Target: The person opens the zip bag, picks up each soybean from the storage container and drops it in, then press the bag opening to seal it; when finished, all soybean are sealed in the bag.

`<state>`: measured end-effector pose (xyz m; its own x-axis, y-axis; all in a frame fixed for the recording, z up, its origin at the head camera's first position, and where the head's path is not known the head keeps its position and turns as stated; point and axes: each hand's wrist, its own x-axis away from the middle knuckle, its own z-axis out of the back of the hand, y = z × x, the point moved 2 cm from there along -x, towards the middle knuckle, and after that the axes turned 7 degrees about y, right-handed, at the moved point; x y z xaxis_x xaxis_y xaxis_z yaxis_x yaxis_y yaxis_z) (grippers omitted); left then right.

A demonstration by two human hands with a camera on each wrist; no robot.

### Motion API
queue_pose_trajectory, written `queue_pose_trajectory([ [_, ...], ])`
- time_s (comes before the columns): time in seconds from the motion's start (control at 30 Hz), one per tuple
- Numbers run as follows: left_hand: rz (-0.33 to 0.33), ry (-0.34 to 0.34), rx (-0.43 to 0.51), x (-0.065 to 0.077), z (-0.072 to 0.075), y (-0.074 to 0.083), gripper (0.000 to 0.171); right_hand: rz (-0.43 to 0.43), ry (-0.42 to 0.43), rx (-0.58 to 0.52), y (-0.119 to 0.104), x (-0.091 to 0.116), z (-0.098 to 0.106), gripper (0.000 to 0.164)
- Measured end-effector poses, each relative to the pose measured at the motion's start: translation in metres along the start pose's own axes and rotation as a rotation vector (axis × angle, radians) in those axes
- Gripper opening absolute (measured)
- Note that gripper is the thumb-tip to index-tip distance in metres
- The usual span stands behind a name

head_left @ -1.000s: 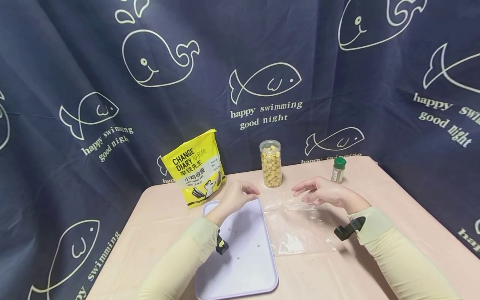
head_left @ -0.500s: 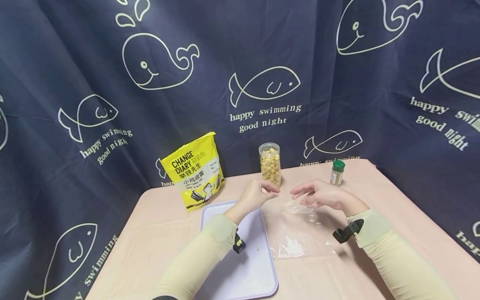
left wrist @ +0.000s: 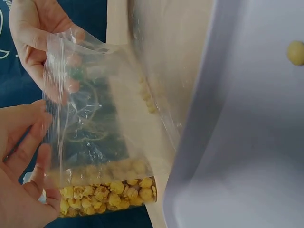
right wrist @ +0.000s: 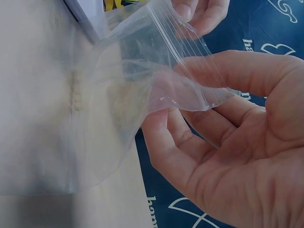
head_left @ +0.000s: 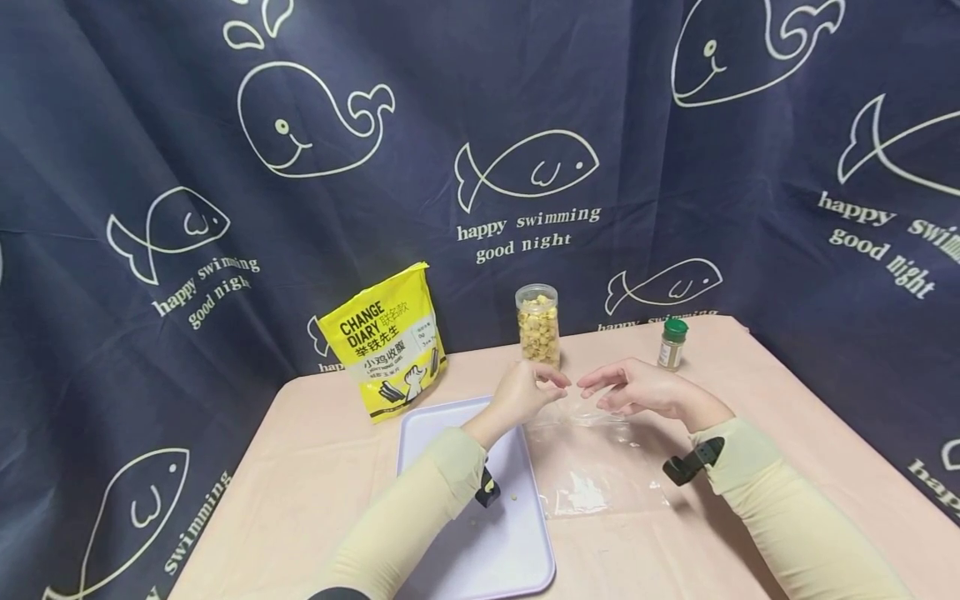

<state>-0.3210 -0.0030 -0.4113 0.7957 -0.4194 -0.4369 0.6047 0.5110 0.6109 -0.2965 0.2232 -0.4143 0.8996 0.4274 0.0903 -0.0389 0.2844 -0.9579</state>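
Note:
My right hand [right wrist: 237,137] holds a clear zip-lock bag [right wrist: 118,71] near its zip edge, thumb and fingers on either side of the plastic. A short row of small yellow balls [left wrist: 147,95] shows inside the bag. My left hand [head_left: 521,392] is at the mouth of the bag, its thumb and fingertips [left wrist: 42,116] right at the zip edge. I cannot tell what lies between those fingertips. In the left wrist view one yellow ball [left wrist: 296,52] rests on the lilac tray [head_left: 542,575], left of the bag; my left forearm covers part of the tray.
Behind my hands stands a clear jar of popcorn [head_left: 537,325]. A yellow snack bag [head_left: 390,342] is upright at the back left. A green-capped shaker [head_left: 672,343] stands at the back right. A dark blue printed curtain [head_left: 360,217] hangs close behind the pink-covered table [head_left: 300,467].
My left hand has moved right, from over the far end of the tray to the mouth of the bag. The right hand keeps its place on the bag.

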Motion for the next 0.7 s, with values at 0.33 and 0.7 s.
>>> queue_pose_trajectory([
  [0.33,0.055,0.125,0.104,0.007,0.025,-0.015,0.015,-0.003,-0.003,0.037,0.002,-0.003,0.0,0.055],
  [0.7,0.094,0.103,0.11,0.038,0.062,-0.051,0.011,-0.006,-0.007,0.03,0.001,-0.003,0.0,0.056],
])
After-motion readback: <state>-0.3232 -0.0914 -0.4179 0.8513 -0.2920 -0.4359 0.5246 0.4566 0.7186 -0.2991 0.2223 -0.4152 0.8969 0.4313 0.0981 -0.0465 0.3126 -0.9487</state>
